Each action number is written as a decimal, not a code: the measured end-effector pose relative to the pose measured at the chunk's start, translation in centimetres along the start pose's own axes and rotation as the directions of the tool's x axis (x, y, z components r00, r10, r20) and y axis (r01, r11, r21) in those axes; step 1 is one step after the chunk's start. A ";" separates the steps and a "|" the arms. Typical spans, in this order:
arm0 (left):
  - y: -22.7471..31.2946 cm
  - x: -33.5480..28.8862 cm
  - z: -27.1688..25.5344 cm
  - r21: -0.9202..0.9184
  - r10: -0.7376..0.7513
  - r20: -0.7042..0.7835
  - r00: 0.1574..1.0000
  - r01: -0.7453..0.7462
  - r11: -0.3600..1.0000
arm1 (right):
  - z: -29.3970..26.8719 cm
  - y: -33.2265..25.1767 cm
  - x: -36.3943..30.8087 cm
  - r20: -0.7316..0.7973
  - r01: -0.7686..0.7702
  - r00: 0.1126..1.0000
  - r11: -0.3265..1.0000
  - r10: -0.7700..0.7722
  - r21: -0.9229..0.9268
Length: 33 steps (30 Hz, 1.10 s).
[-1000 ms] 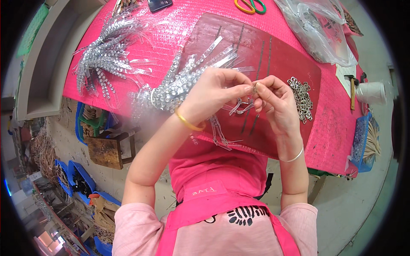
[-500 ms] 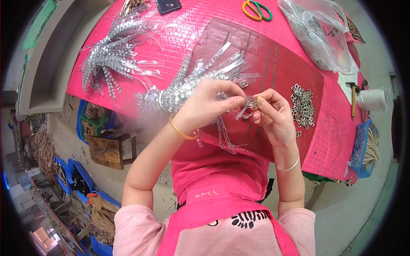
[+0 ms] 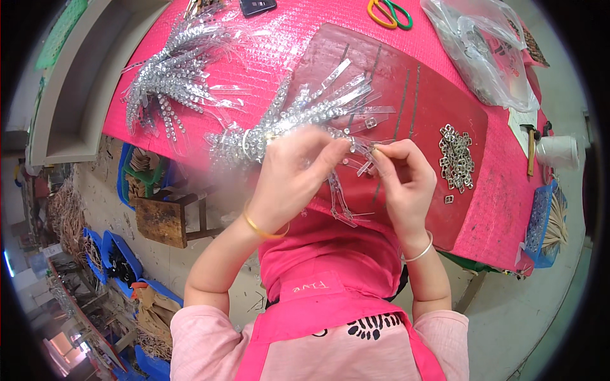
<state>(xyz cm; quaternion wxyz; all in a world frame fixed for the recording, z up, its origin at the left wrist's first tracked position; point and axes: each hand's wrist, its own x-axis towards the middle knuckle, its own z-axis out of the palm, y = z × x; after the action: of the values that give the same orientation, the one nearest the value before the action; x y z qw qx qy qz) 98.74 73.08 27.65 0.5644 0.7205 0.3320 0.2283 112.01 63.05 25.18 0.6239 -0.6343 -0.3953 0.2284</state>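
Note:
A bundle of clear straps set with shiny stones (image 3: 254, 143) lies on the dark red mat, tied with a pale band, its loose ends fanned out. My left hand (image 3: 302, 162), partly blurred, is closed, thumb and fingers at a clear strap by the bundle's right side. My right hand (image 3: 406, 178) pinches the end of a clear strap between thumb and forefinger; whether a buckle is in the pinch is hidden. A small metal buckle (image 3: 370, 123) shows on a strap just above the hands. Right of my right hand lies a pile of silver buckles (image 3: 456, 159), with a single buckle (image 3: 449, 199) below it.
Another bundle of stone-set straps (image 3: 165, 86) lies at the left on the pink table cover (image 3: 267, 54). Scissors (image 3: 389, 14), a phone (image 3: 257, 6) and a plastic bag (image 3: 476, 54) are at the far side. A hammer (image 3: 530, 152) and white spool (image 3: 558, 151) are right.
My left hand has drawn back left, away from my right fingertips. My right hand stays pinched near the same spot. The view has shifted slightly.

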 end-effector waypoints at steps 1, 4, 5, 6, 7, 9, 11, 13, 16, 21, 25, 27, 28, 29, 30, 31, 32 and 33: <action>0.1 -0.5 0.1 0.002 -0.005 -0.006 1.000 0.005 1.000 | 0.3 -0.4 0.0 0.055 0.199 0.980 0.966 -0.192 -0.164; 0.0 -1.2 0.4 -0.434 -0.214 0.272 0.938 0.318 0.843 | 1.6 -0.5 0.0 0.097 0.359 0.933 0.891 -0.346 -0.277; -0.1 -1.2 0.2 -0.435 -0.218 0.268 0.938 0.320 0.842 | 1.6 -0.6 0.1 0.087 0.230 0.972 0.952 -0.216 -0.204; -0.2 -1.3 -0.2 -0.440 -0.213 0.277 0.937 0.321 0.838 | 1.6 -0.8 0.4 0.115 0.168 0.982 0.972 -0.150 -0.164; -0.3 -1.3 -0.4 -0.445 -0.210 0.289 0.934 0.325 0.834 | 1.5 -0.9 0.6 0.144 0.100 0.986 0.987 -0.081 -0.126; -0.5 -1.4 -0.7 -0.473 -0.208 0.289 0.935 0.328 0.818 | 1.6 -0.8 0.4 0.165 0.066 0.985 0.993 -0.050 -0.095; -0.9 -1.4 -0.8 -0.509 -0.185 0.329 0.926 0.339 0.792 | 1.6 -0.8 0.4 0.192 0.040 0.981 0.997 -0.027 -0.061; -0.9 -1.4 -0.9 -0.497 -0.182 0.299 0.937 0.316 0.808 | 1.6 -0.8 0.2 0.227 0.253 0.952 0.948 -0.207 -0.195; -0.8 -1.5 -0.6 -0.437 -0.180 0.244 0.953 0.273 0.857 | 1.6 -0.8 0.0 0.257 0.287 0.939 0.934 -0.230 -0.214; -0.9 -1.9 -0.7 -0.395 -0.178 0.225 0.958 0.257 0.882 | 1.7 -0.9 -0.1 0.224 0.180 0.964 0.973 -0.146 -0.142; -1.3 -2.0 -0.9 -0.436 -0.168 0.248 0.954 0.265 0.860 | 1.6 -1.4 0.1 0.293 0.220 0.939 0.969 -0.180 -0.113; -1.6 -2.1 -0.8 -0.445 -0.154 0.251 0.956 0.255 0.858 | 1.6 -1.4 0.1 0.311 0.222 0.931 0.972 -0.189 -0.074; -1.6 -2.1 -0.7 -0.444 -0.151 0.235 0.960 0.244 0.862 | 1.6 -1.4 0.2 0.314 0.238 0.929 0.967 -0.198 -0.093; -1.6 -2.1 -0.7 -0.442 -0.149 0.218 0.964 0.234 0.866 | 1.6 -1.3 0.2 0.318 0.253 0.925 0.961 -0.207 -0.111; -1.6 -2.1 -0.7 -0.441 -0.148 0.221 0.964 0.234 0.866 | 1.6 -1.3 0.3 0.315 0.252 0.926 0.961 -0.207 -0.111; -1.5 -2.1 -0.8 -0.457 -0.132 0.243 0.961 0.234 0.858 | 1.6 -1.2 0.3 0.308 0.265 0.926 0.957 -0.217 -0.122; -1.5 -2.1 -0.8 -0.473 -0.116 0.264 0.958 0.233 0.849 | 1.6 -1.1 0.2 0.301 0.277 0.926 0.952 -0.228 -0.132; -1.5 -2.1 -0.8 -0.472 -0.118 0.265 0.957 0.235 0.850 | 1.6 -1.0 0.1 0.299 0.275 0.927 0.952 -0.227 -0.131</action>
<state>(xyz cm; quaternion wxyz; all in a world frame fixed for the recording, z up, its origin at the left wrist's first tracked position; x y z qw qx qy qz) 96.43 72.27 26.55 0.7837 0.5378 0.2604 0.1695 110.54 64.01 26.01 0.5290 -0.5905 -0.5760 0.1993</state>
